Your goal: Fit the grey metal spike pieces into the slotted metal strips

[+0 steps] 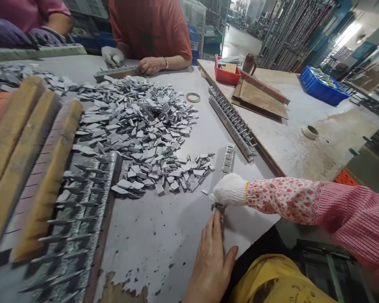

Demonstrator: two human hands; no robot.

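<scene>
Both my hands meet on the strip (pixel 226 168): gloved right hand (pixel 229 190) pinching it, bare left hand (pixel 211 263) flat, open. I see a red bin (pixel 226 76) holding papers, a blue crate (pixel 322 86) holding parts.

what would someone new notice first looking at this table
The big heap of small grey metal pieces spread over the middle of the grey table draws the eye first. Near the front edge, the white-gloved right hand and the bare left hand meet on a narrow metal strip. At far left lie wooden bars beside a spiked metal rack.
</scene>
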